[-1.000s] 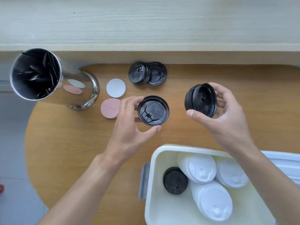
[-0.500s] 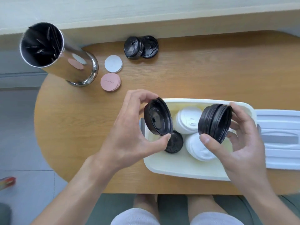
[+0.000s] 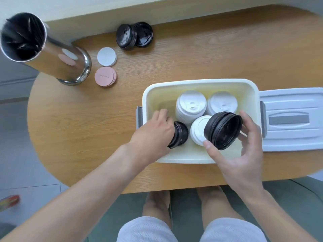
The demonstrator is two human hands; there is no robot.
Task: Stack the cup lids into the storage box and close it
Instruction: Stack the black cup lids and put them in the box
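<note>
An open white storage box (image 3: 201, 82) stands on the wooden table. Three stacks of white cup lids (image 3: 191, 105) stand inside it. My left hand (image 3: 155, 131) reaches into the box's left side, pressed onto a stack of black lids (image 3: 180, 135) at the bottom. My right hand (image 3: 244, 151) holds a tilted stack of black lids (image 3: 222, 130) over the box's right part, underside facing me. Two more black lid stacks (image 3: 133, 35) lie at the table's far edge. The box's white cover (image 3: 290, 119) lies flat to the right.
A tall steel cylinder (image 3: 52, 56) with dark contents stands at the far left. Beside it lie white round coasters (image 3: 107, 56) and pink round coasters (image 3: 105, 76). My knees show below the table's near edge.
My left hand has gone down into the box with its black lid onto the black stack. My right hand has carried its black stack over the box. The view has tilted downward.
</note>
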